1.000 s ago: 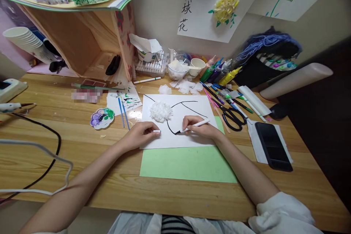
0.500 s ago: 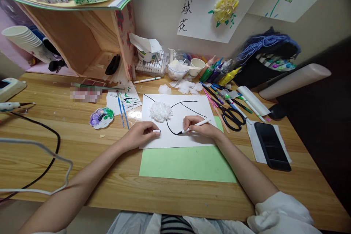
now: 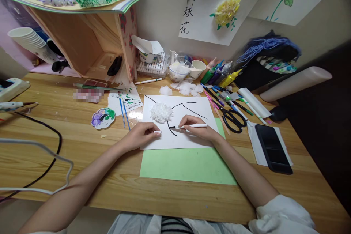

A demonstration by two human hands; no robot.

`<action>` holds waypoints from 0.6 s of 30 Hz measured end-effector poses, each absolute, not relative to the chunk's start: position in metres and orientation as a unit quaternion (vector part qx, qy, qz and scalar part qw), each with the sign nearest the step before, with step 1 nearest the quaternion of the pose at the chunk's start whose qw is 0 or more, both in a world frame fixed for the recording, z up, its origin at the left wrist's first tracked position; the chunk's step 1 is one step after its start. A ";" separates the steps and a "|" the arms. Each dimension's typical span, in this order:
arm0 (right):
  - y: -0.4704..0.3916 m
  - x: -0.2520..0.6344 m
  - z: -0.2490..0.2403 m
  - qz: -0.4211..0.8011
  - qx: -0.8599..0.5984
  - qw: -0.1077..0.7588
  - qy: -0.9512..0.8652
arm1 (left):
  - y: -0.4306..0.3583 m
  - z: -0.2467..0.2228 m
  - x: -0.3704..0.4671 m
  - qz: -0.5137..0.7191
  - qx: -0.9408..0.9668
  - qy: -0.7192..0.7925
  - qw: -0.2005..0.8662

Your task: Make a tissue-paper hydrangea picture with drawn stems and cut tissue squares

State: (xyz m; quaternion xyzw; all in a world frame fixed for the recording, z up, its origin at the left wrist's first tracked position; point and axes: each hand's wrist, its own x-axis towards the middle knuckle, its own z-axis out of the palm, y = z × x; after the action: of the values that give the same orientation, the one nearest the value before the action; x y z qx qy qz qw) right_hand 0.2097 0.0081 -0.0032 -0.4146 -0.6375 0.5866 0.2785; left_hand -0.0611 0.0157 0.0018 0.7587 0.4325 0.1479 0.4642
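Note:
Between the fingers of my right hand (image 3: 197, 127) is a white marker pen (image 3: 197, 125) with a black tip, which meets a curved black line on the white paper (image 3: 189, 140). My left hand (image 3: 143, 134) rests at the paper's left edge, its fingers closed on a small white pen cap (image 3: 157, 132). A ruffled white paper flower (image 3: 161, 112) sits on the sheet, with thin black branch lines running out from it. Beneath the white sheet lies green paper (image 3: 186, 166).
Black scissors (image 3: 233, 120), several pens and a black phone-like slab (image 3: 272, 148) lie on the right. Paint bottles (image 3: 221, 75) and cups stand behind. A flower-shaped palette (image 3: 103, 118) and blue brushes (image 3: 124, 112) are left of the paper. Cables cross the table's left side.
My right hand has moved the marker tip up and left, from the lower end of the curved line to its upper part. My left hand stays in place on the paper.

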 end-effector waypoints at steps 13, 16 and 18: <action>0.001 0.200 0.006 0.604 -0.402 0.317 -0.611 | 0.012 -0.001 -0.058 0.201 0.740 0.442 0.465; -0.005 0.191 0.011 0.617 -0.371 0.320 -0.616 | 0.009 -0.001 -0.055 0.234 0.727 0.443 0.469; -0.007 0.187 0.012 0.621 -0.361 0.317 -0.620 | 0.007 0.000 -0.053 0.246 0.721 0.439 0.476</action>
State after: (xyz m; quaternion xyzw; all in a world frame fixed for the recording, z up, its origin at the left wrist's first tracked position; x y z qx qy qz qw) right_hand 0.1874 -0.0074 0.0119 -0.3606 -0.6200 0.6205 0.3170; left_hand -0.0534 0.0067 -0.0003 0.7211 0.4393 0.2459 0.4759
